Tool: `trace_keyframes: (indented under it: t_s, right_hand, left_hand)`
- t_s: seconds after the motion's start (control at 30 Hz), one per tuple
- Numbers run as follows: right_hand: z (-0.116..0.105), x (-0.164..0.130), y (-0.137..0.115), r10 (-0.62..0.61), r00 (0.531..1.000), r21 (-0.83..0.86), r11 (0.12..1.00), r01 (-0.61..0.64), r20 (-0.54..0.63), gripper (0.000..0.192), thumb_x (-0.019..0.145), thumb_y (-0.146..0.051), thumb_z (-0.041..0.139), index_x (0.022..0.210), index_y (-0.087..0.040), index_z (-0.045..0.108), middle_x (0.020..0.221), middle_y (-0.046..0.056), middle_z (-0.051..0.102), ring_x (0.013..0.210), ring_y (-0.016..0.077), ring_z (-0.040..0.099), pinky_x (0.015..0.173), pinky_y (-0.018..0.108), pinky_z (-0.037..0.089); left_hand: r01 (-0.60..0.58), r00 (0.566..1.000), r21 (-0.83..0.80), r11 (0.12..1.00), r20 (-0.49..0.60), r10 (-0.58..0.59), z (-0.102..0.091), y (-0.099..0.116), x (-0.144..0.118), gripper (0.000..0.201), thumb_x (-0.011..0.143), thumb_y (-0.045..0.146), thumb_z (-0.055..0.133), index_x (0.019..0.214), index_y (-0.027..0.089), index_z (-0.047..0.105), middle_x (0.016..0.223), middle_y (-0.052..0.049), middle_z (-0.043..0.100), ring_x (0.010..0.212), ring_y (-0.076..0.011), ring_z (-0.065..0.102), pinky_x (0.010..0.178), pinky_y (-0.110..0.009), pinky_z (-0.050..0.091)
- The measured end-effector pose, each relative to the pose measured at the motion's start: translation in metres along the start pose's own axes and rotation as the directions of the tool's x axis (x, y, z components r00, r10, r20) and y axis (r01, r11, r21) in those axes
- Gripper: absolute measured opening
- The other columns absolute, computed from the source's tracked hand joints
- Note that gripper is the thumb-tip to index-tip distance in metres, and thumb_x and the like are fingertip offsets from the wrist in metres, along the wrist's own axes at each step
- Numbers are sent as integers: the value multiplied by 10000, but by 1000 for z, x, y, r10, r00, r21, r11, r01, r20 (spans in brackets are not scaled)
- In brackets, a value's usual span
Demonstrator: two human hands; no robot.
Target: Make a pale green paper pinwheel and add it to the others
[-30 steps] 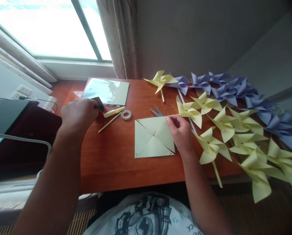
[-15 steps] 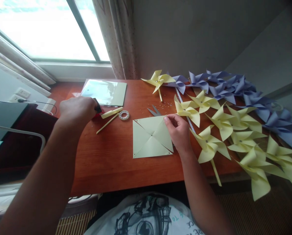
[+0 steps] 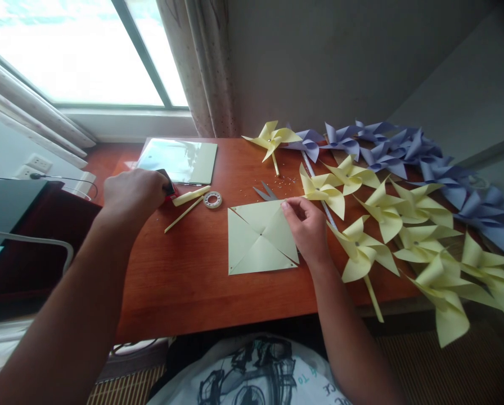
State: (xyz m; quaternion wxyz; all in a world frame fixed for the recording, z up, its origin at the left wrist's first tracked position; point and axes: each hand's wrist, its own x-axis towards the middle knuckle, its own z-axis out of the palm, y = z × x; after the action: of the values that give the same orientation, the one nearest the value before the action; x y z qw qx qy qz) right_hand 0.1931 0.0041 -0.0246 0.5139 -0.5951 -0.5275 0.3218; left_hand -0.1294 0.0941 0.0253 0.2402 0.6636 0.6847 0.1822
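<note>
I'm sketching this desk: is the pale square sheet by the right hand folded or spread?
Spread: the sheet lies open on the desk, three corners outward, none turned to its middle; the right hand pinches the fourth.

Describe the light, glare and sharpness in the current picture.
Head view: the window is blown out to white; head view: glare streaks the shiny packet; head view: the wall is dim; head view: cuts in the square sheet are readable.
</note>
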Motion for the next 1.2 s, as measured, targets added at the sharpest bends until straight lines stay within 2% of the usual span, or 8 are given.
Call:
trace_keyframes:
  t_s: [0.07, 0.13, 0.23, 0.37, 0.6, 0.83, 1.03, 1.2]
  right_hand:
    - [0, 0, 0, -4, 1000, -7, 1000, 4, -3, 204, 895, -393, 639, 862, -200, 695, 813, 34, 734, 755, 208, 672, 710, 310, 530]
    - [0, 0, 0, -5, 1000, -10, 1000, 5, -4, 200, 895, -390, 640, 859, -201, 694, 806, 33, 733, 753, 208, 674, 709, 309, 531]
    - [1, 0, -1, 5, 1000, -11, 1000, -5, -10, 196, 890, -389, 650, 851, -201, 692, 796, 33, 731, 754, 209, 676, 706, 309, 532]
    - [0, 0, -2, -1, 1000, -16, 1000, 1, -14, 198, 889, -391, 650, 850, -201, 693, 801, 37, 735, 763, 212, 677, 708, 312, 536]
    - [0, 0, -2, -2, 1000, -31, 1000, 1, -14, 202, 891, -398, 645, 846, -206, 689, 811, 40, 738, 778, 218, 681, 716, 318, 540]
    - [-1, 0, 0, -22, 1000, -27, 999, 22, -5, 191, 902, -380, 646, 857, -201, 694, 802, 30, 726, 752, 204, 668, 698, 301, 527]
    - [0, -1, 0, -29, 1000, -33, 999, 28, -13, 192, 901, -384, 647, 852, -204, 693, 806, 30, 730, 751, 205, 670, 697, 305, 526]
    - [0, -1, 0, -26, 1000, -45, 999, 26, -5, 201, 909, -390, 633, 857, -205, 692, 800, 28, 728, 749, 205, 668, 700, 310, 525]
  left_hand:
    - [76, 992, 261, 962, -116, -47, 1, 6, -4, 63, 516, 375, 667, 480, 350, 622, 436, -31, 347, 856, -342, 514, 821, -450, 240]
    - [116, 988, 428, 897, -138, -62, 3, 11, -7, 89, 566, 399, 653, 554, 316, 682, 525, -61, 481, 833, -340, 546, 794, -446, 278]
    - [120, 992, 570, 813, -97, -79, 4, 14, -9, 244, 675, 406, 646, 785, 237, 784, 755, -114, 652, 842, -331, 594, 776, -425, 356]
    - [120, 992, 674, 729, -110, -61, 5, 14, -12, 364, 824, 411, 590, 1030, 188, 790, 931, -134, 708, 845, -297, 617, 758, -382, 455]
    - [133, 976, 686, 715, -216, 26, 7, 10, -13, 401, 885, 397, 535, 1078, 146, 780, 840, -128, 702, 766, -278, 628, 728, -386, 498]
    - [58, 964, 548, 835, -249, 96, 4, -6, -11, 324, 834, 370, 595, 1036, 217, 797, 859, -79, 759, 817, -286, 668, 697, -342, 451]
    - [59, 945, 437, 897, -314, 91, 3, -11, -15, 342, 851, 398, 601, 1055, 213, 803, 887, -43, 787, 842, -230, 694, 737, -306, 472]
    - [70, 940, 489, 869, -324, 107, 5, -10, -13, 371, 852, 366, 562, 1071, 193, 806, 925, -67, 789, 840, -248, 687, 753, -327, 477]
